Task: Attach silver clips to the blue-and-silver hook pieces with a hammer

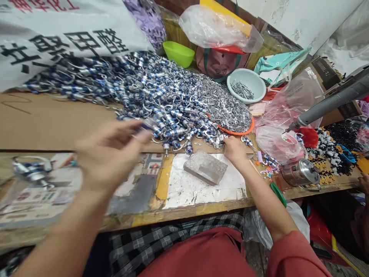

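My left hand (108,154) is raised over the left of the bench, blurred by motion. Its thumb and fingers pinch a small blue-and-silver metal piece (147,126) in front of the large pile of such pieces (161,88). Fingers down, my right hand (234,149) reaches to the near edge of a heap of small silver metal parts (225,102); its fingertips are close together, and what they hold is too small to make out. Between the hands, a grey metal block (205,167) rests on a white sheet (178,188). One blue-and-silver piece (33,171) lies alone at the far left.
Behind stand a green bowl (178,54) and a pale blue bowl (246,85) of metal pins. A powered screwdriver (325,104) hangs at the right, above plastic bags and a metal mug (300,173). Another person's hand (364,182) shows at the right edge.
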Tool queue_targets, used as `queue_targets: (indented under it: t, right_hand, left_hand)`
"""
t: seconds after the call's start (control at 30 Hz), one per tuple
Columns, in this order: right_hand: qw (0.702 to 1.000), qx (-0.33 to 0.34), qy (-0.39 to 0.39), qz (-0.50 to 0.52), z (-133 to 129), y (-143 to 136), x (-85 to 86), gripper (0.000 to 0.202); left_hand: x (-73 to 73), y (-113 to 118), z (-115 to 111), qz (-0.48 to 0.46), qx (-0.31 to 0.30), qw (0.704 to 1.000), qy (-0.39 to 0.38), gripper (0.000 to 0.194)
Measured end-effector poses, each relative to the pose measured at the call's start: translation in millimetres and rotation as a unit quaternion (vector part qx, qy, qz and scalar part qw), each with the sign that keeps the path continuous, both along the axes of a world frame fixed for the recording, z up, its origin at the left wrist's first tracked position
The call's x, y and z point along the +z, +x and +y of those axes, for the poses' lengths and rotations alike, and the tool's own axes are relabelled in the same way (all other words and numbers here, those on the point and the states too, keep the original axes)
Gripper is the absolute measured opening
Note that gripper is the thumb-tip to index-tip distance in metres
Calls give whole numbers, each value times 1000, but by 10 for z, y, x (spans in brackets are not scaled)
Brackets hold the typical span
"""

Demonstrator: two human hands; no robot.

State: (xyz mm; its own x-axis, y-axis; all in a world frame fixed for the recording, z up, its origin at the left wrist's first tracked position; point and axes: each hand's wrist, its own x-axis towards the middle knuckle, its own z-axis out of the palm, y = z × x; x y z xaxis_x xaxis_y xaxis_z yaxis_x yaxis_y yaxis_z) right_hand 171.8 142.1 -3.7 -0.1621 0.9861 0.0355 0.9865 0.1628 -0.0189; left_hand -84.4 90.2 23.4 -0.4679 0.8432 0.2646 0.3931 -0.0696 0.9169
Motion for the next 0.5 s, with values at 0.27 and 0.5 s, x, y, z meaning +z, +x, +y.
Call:
queue_targets:
  t: [0.27, 0.5]
  right_hand:
    - [994, 13, 11, 109, -183, 118, 125, 20]
    - [830, 198, 16, 521, -925, -155, 285, 11]
  left_hand:
    - [-414, 760, -662, -169, -277, 944, -67, 42]
    - [-327, 715, -636, -125, -288, 948, -51, 51]
